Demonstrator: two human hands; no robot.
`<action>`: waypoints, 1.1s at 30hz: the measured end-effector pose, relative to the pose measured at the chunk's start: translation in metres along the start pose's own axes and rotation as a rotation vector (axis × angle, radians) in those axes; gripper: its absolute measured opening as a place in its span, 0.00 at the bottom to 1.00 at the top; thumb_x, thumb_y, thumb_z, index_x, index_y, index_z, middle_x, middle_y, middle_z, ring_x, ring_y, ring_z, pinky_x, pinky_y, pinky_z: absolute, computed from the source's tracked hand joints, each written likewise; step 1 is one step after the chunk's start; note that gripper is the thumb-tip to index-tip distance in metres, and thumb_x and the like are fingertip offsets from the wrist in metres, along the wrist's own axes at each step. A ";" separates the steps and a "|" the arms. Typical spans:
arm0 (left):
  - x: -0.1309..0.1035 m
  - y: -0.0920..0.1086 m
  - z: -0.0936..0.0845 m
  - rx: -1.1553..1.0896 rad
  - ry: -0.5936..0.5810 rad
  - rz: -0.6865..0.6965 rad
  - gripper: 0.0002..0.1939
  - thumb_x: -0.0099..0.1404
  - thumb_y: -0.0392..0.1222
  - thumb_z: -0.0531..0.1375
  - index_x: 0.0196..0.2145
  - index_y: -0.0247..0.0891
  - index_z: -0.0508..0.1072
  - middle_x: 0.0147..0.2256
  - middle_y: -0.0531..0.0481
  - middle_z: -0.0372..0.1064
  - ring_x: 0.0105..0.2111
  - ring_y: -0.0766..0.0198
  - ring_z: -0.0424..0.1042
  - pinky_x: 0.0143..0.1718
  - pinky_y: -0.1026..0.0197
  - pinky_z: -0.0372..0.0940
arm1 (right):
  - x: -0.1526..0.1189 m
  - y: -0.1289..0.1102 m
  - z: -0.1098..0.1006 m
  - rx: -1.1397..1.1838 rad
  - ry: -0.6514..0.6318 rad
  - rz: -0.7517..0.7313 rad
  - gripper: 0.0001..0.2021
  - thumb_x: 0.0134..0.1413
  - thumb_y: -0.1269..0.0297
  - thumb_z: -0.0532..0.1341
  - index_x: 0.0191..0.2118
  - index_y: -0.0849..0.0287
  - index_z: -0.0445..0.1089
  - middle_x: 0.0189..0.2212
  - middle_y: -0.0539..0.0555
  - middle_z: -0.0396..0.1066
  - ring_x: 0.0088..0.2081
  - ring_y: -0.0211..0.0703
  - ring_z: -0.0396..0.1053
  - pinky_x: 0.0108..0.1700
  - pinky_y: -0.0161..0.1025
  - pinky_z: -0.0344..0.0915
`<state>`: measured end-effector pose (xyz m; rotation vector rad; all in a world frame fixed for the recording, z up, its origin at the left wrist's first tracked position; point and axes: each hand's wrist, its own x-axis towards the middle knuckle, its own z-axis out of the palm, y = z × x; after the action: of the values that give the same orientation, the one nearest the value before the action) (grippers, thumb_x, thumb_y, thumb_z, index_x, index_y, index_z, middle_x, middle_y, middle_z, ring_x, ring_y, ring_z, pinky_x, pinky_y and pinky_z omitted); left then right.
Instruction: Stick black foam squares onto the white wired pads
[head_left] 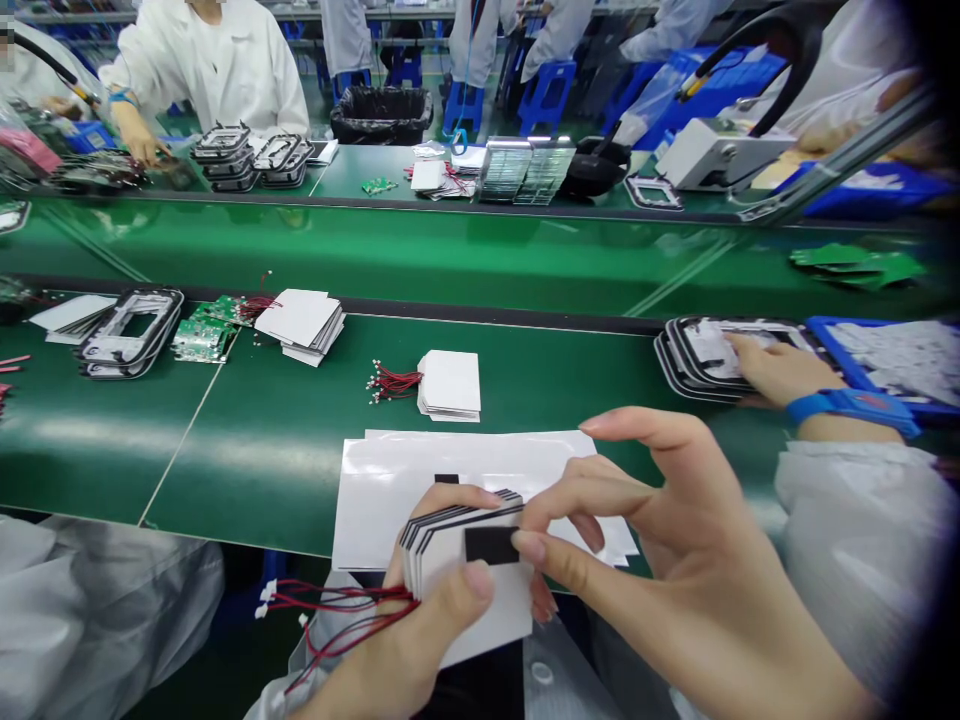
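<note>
My left hand (420, 640) grips a fanned stack of white panels (480, 600) with red and black wires trailing to the left. A black rectangular piece (491, 545) lies on the top panel, near its upper edge. My right hand (667, 540) pinches at the right end of that black piece with thumb and a finger, the index finger raised. White sheets (390, 500) lie on the green table behind the panels, with another black piece (446, 479) on them. A further stack of wired white panels (450, 385) rests beyond the sheets.
Black-edged frames (131, 335), circuit boards (204, 335) and white panels (304, 322) lie at left. At right, another person's hand (787, 375) touches stacked frames (675, 360) beside a blue tray (862, 368). A green conveyor (450, 255) runs behind the table.
</note>
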<state>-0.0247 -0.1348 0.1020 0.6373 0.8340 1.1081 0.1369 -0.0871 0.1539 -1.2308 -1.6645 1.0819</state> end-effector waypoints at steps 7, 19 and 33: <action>0.001 0.002 0.004 -0.005 0.030 0.014 0.21 0.60 0.51 0.64 0.47 0.40 0.68 0.46 0.43 0.73 0.48 0.49 0.71 0.55 0.45 0.59 | 0.000 -0.001 -0.001 -0.021 0.002 0.004 0.24 0.53 0.69 0.65 0.48 0.43 0.53 0.22 0.37 0.74 0.20 0.39 0.68 0.31 0.41 0.64; 0.003 0.000 0.006 -0.079 -0.055 -0.006 0.20 0.63 0.50 0.62 0.49 0.42 0.65 0.36 0.47 0.76 0.37 0.55 0.76 0.44 0.52 0.65 | 0.001 -0.003 -0.002 -0.034 -0.041 0.059 0.22 0.55 0.69 0.64 0.48 0.43 0.52 0.22 0.38 0.75 0.21 0.40 0.68 0.34 0.42 0.64; 0.002 0.001 0.004 -0.033 -0.013 0.002 0.17 0.64 0.48 0.61 0.48 0.42 0.66 0.36 0.46 0.75 0.40 0.53 0.74 0.50 0.46 0.63 | -0.001 -0.002 0.001 -0.066 -0.002 0.042 0.21 0.54 0.69 0.64 0.46 0.43 0.53 0.22 0.39 0.73 0.22 0.42 0.68 0.28 0.41 0.65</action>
<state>-0.0211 -0.1331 0.1048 0.6168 0.8029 1.1163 0.1357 -0.0880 0.1556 -1.3126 -1.6946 1.0605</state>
